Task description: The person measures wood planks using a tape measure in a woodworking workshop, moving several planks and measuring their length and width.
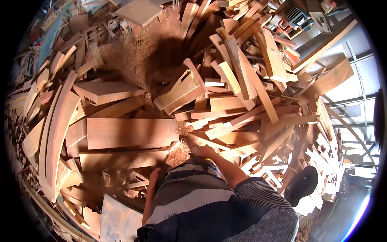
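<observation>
My right hand is low in front of my body, its fingers bent inward; what they close on, if anything, is too small to make out. Just ahead of it lies a patch of sawdust among wood offcuts. My left hand hangs beside my dark trouser leg, near the end of a long curved board, and its fingers are hidden. Beyond that board lies a wide flat plank. A split block of wood leans over the pile further ahead.
Loose boards and offcuts are heaped on both sides. Tall curved pieces stand at the left, and long planks jut up at the right. A sawdust mound rises ahead. A dark shoe-shaped thing and a motor-like machine are rightward.
</observation>
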A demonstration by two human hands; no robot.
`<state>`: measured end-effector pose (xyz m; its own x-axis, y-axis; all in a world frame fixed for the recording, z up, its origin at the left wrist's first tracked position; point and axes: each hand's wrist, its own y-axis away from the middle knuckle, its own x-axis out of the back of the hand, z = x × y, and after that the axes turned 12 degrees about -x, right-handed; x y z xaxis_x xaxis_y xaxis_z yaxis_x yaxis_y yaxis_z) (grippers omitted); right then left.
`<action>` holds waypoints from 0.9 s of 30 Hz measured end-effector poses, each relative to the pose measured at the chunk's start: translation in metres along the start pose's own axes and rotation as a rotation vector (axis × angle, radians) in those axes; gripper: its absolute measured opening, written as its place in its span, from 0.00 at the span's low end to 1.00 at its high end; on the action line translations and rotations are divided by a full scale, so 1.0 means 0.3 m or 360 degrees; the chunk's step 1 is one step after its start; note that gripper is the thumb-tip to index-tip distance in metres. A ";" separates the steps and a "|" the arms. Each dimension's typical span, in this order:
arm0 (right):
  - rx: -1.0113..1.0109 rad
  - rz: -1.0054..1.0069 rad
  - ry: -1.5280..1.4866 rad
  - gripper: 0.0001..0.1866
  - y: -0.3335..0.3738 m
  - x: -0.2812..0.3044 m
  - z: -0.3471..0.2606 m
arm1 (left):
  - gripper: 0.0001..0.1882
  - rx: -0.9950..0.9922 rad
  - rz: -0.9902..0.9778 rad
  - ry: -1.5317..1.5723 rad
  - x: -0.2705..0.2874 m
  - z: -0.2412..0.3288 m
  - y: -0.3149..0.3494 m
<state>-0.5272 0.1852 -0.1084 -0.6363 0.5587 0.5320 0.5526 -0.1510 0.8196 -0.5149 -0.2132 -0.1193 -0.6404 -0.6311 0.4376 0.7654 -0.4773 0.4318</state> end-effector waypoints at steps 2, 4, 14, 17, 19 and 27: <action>0.0015 -0.0002 0.0020 0.36 -0.012 -0.016 0.019 | 0.18 -0.0026 -0.0060 -0.0121 0.018 0.080 -0.013; -0.0010 -0.0018 0.0065 0.31 -0.011 -0.018 0.013 | 0.18 0.0001 -0.0079 -0.0028 0.002 0.070 0.009; 0.0027 0.0054 0.0125 0.29 -0.040 -0.043 0.007 | 0.26 0.0003 0.0038 0.0145 -0.042 0.002 0.067; 0.0032 0.0031 0.0117 0.30 -0.030 -0.032 0.004 | 0.25 0.0057 0.0018 0.0139 -0.034 0.035 0.064; 0.0009 0.0027 0.0098 0.30 -0.026 -0.027 0.004 | 0.25 0.0062 -0.0008 0.0181 -0.024 0.073 0.067; -0.0002 0.0012 0.0112 0.26 -0.025 -0.034 0.009 | 0.22 -0.0034 0.0139 0.0373 -0.059 -0.025 0.063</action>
<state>-0.5234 0.1829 -0.1207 -0.6683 0.4990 0.5517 0.5569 -0.1562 0.8158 -0.4887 -0.2158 -0.1248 -0.5413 -0.7941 0.2765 0.8200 -0.4257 0.3825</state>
